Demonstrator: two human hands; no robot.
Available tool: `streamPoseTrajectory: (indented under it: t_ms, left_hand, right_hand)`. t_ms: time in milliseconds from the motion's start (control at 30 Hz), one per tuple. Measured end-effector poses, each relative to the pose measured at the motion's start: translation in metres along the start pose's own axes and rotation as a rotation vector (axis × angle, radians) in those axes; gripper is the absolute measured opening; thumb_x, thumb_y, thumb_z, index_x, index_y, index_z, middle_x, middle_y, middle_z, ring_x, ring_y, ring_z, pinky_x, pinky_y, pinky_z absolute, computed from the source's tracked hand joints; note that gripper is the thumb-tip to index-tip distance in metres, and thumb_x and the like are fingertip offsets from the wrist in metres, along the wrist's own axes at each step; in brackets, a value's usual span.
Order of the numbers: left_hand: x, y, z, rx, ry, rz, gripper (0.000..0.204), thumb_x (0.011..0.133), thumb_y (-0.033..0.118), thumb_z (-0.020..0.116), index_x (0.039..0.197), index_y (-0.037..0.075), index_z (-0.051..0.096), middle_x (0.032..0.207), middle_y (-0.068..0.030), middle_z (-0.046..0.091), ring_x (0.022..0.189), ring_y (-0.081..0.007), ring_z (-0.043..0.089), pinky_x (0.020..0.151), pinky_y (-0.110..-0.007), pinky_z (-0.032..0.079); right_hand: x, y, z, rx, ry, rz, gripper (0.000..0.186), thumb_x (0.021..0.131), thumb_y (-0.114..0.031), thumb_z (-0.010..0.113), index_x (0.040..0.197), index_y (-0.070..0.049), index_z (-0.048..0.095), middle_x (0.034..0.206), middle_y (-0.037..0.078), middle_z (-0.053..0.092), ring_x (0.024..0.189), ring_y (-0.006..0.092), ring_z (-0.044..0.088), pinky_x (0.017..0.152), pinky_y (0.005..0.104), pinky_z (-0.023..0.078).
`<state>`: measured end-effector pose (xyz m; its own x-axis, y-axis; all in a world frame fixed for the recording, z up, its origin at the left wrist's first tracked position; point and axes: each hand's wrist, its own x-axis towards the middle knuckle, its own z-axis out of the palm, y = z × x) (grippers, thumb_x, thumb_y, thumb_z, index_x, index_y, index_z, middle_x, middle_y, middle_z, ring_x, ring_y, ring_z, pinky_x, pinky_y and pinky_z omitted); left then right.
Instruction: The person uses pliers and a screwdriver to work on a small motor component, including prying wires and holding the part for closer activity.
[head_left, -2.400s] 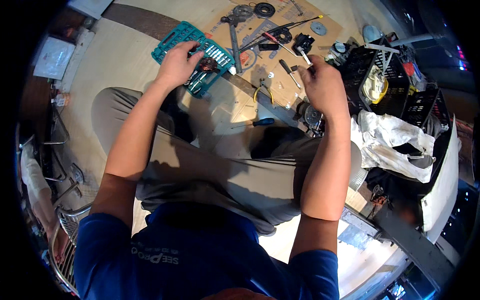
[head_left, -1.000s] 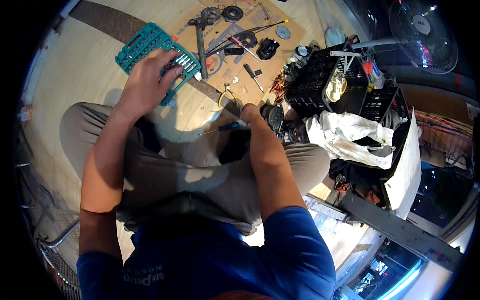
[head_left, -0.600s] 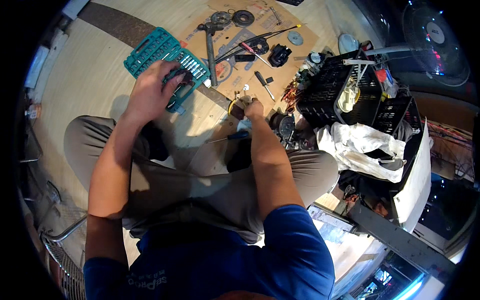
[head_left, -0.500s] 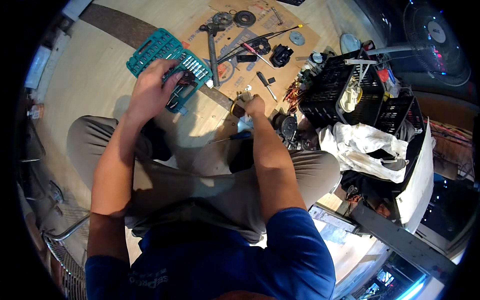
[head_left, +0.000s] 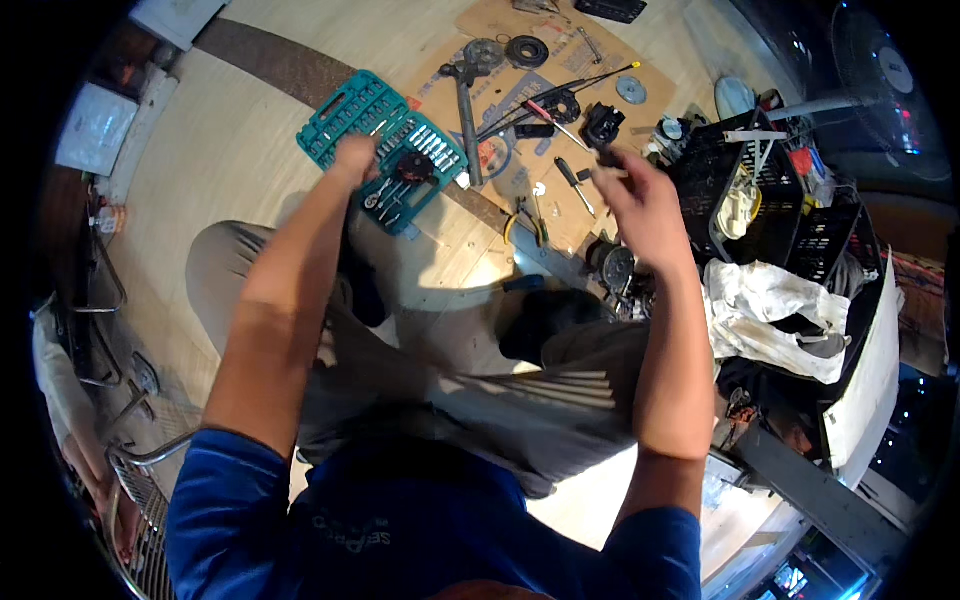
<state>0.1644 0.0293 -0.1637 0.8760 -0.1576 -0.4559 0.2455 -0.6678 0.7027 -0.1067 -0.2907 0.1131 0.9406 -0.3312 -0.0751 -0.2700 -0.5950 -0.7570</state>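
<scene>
My left hand [head_left: 357,158] hangs over the left side of an open green socket set case [head_left: 318,130], smeared by motion, so I cannot tell whether its fingers hold anything. A dark round part [head_left: 415,168] rests on the case, right of that hand, above the rows of silver sockets [head_left: 425,138]. My right hand [head_left: 640,205] is raised at the right with thumb and fingers bent but apart; nothing shows in it. Just beyond its fingertips lies a black plastic part [head_left: 603,125]. Yellow-handled pliers [head_left: 525,222] and a black-handled screwdriver [head_left: 575,183] lie to its left.
A cardboard sheet [head_left: 440,95] bears a hammer [head_left: 468,125], black cables and round metal parts. Black crates [head_left: 740,190] stand at the right, with a white cloth [head_left: 775,310] in front and a fan [head_left: 880,90] behind. Another screwdriver [head_left: 522,284] lies near my foot.
My right hand has left the yellow-handled pliers and risen to the right. My left hand has come off the dark round part, which stays on the case. The whole view has shifted slightly.
</scene>
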Motion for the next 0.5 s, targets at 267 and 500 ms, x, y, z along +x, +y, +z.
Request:
streamPoseTrajectory:
  t_ms: [267,500]
  left_hand:
    - [0.009,-0.063,0.084,0.256,0.201,0.002,0.05,0.083,0.045,0.064,0.101,-0.001,0.067,0.104,-0.0249,0.066,0.097,-0.0389,0.064,0.088,-0.042,0.049]
    - [0.052,-0.07,0.129,0.13,0.112,-0.121,0.066,0.076,0.059,0.065,0.113,0.005,0.065,0.118,-0.026,0.061,0.114,-0.0385,0.057,0.097,-0.041,0.044]
  right_hand:
    - [-0.003,0.006,-0.016,-0.326,-0.118,-0.06,0.035,0.084,-0.016,0.067,0.114,0.001,0.059,0.103,0.024,0.062,0.094,0.0403,0.061,0.079,0.044,0.049]
    - [-0.011,0.0,-0.039,-0.369,-0.052,-0.083,0.034,0.083,-0.015,0.068,0.112,0.001,0.06,0.1,0.023,0.063,0.093,0.0417,0.06,0.079,0.0433,0.049]
